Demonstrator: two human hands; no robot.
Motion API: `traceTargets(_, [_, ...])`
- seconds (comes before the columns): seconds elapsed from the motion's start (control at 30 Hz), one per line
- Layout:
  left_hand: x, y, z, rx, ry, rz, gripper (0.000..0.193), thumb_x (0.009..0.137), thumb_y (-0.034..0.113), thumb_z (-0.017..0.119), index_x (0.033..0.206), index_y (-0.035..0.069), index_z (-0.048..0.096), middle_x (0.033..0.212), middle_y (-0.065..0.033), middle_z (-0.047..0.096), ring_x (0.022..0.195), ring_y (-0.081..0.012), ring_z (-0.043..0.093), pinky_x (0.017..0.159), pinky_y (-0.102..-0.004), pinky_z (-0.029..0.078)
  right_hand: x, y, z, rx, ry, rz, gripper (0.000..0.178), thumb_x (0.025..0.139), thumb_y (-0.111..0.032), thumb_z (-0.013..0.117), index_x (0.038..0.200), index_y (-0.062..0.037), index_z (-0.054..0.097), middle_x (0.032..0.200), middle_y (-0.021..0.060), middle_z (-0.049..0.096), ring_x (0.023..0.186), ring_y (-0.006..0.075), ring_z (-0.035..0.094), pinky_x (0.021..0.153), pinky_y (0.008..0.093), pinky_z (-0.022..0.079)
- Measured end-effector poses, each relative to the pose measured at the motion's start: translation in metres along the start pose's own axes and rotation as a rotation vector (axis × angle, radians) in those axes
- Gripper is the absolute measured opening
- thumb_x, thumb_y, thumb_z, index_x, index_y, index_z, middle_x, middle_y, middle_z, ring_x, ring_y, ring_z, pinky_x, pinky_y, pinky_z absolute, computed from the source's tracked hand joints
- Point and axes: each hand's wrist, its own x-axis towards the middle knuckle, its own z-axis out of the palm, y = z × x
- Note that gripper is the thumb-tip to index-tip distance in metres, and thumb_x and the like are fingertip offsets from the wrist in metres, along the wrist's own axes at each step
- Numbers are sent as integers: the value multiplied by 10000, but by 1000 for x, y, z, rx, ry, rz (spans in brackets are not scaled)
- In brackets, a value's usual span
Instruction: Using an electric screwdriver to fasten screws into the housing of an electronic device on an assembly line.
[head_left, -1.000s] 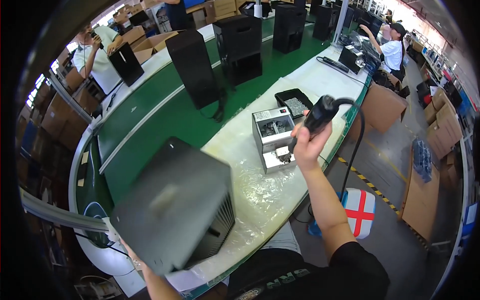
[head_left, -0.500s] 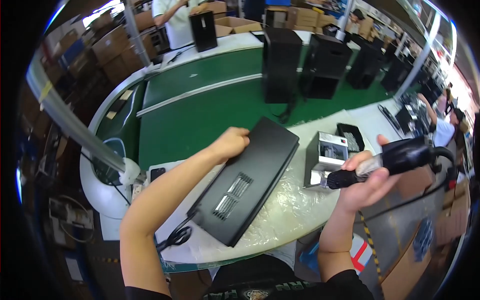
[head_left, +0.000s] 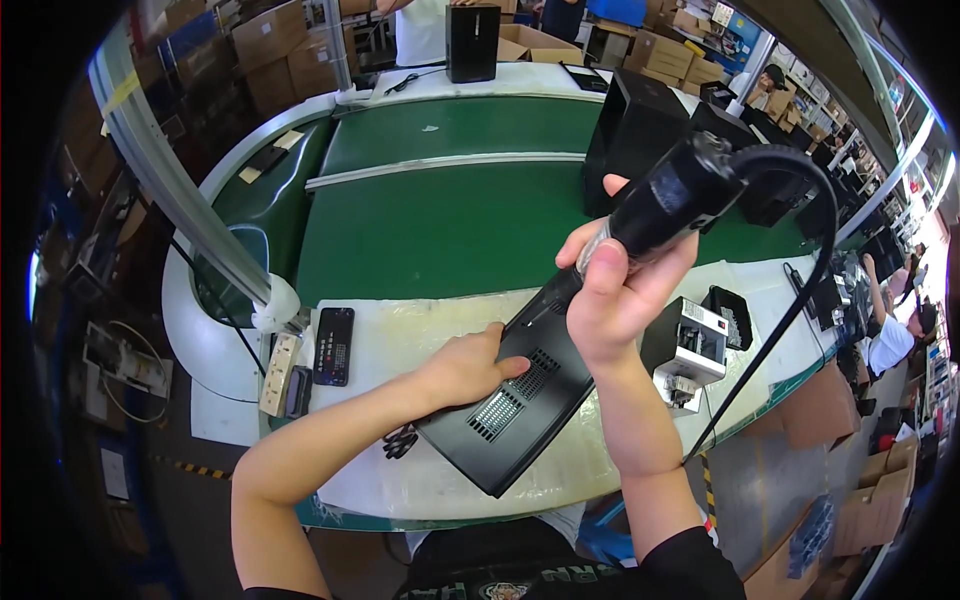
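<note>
My right hand [head_left: 625, 290] is wrapped round a black electric screwdriver [head_left: 672, 203] with a thick cable at its upper end. The screwdriver slants down to the left, its narrow end over the far part of a flat black casing [head_left: 540, 425]. Whether the tip touches the casing, I cannot tell. Two slotted vents show on the casing's top. My left hand [head_left: 465, 370] grips the casing's left edge, thumb lying on top beside the vents. Right of the casing sits a small grey screw feeder [head_left: 690, 345], with a black tray [head_left: 730, 315] behind it.
A black phone-like slab [head_left: 334, 346] and a power strip [head_left: 280, 375] lie left. Coiled cable [head_left: 400, 440] rests by the casing. Tall black cabinets [head_left: 628, 125] stand on the green conveyor [head_left: 440, 225]. A metal post [head_left: 180, 180] rises at left. Another person [head_left: 420, 35] stands beyond.
The screwdriver has swung left and up from beside the screw feeder to above the casing, now pointing down. My left hand has moved nearer along the casing's edge. The view has shifted.
</note>
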Motion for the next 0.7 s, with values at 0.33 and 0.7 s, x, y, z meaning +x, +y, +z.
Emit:
traceTargets(0.33, [8,-9,5,81,98,98,571,875,469,549,1059,-67,474,940,-307,619,907,-462,597,799,-499,469,-18,21,6,0,-137,106,669,925,-219,548,1366,43,118,1201,181,481,641,124,548,593,252,466])
traceTargets(0.7, [-3,-3,9,106,34,64,638,891,505,500,1187,-58,447,1022,-313,605,971,-453,590,848,-486,459,-27,24,-1,66,-220,257,683,918,-150,541,1414,22,105,1205,118,503,697,103,553,641,253,496])
